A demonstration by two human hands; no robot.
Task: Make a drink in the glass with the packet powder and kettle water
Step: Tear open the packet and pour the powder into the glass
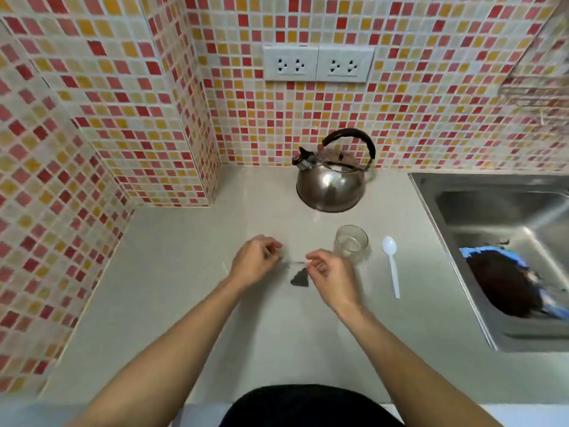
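Head view. Pale grey tabletop (191, 288) set in a corner, walls covered in red, orange and cream mosaic tile (92, 87). Double wall socket (318, 63) on the far wall, above the kettle. Steel sink (480, 204) sunk into the tabletop on the right, with a dark lump on something blue (505, 282) lying in the basin; cannot tell what it is.

Steel kettle (331, 183) with black handle stands far centre, near the back wall, spout to the left. Clear glass (351, 241) stands upright nearer me, in front of the kettle and a bit right, looks empty. White plastic spoon (391, 263) lies flat just right of the glass, bowl at the far end, handle pointing toward me.

My left hand (255, 263) and right hand (331, 278) are over the middle of the tabletop, left of the glass. Between them a small clear packet (297, 272) with dark powder bunched in its lower corner. Fingers (274, 252) of both hands are pinched on the packet's top edge, one hand at each end. Right hand is close beside the glass, partly in front of its base. Nothing blocks kettle or spoon. My dark clothing (308, 405) shows at the near edge.
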